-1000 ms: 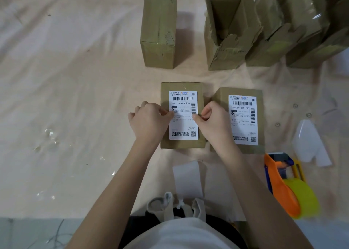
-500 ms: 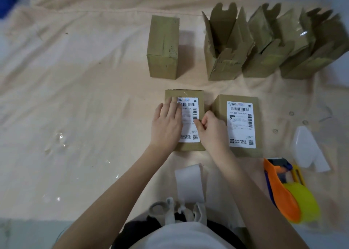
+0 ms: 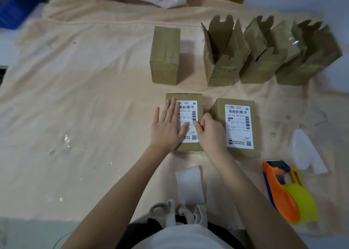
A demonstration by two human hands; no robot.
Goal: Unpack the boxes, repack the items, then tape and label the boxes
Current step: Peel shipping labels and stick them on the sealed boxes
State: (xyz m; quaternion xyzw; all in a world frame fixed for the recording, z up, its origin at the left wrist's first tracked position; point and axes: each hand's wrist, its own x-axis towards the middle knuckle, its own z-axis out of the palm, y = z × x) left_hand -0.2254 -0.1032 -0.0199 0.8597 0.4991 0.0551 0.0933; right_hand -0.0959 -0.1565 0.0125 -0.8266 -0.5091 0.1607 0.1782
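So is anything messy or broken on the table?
A little. The open boxes at the back have ragged, torn flaps, and shiny clear scraps lie on the cloth to the left. Both shipping labels look straight.

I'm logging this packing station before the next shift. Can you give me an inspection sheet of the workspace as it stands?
Surface: beige cloth, wrinkled, with shiny clear scraps at left.
Job's things: two flat labelled boxes, left box and right box; sealed unlabelled box standing behind; three open boxes in a row at back right; tape dispenser at right.
Clutter: white backing paper near the body; white sheets at right.
Hands: left hand pressed flat on the label; right hand curled, thumb at the label's edge.
Cables: nothing seen.
Surroundings: blue thing, blurred, far left.
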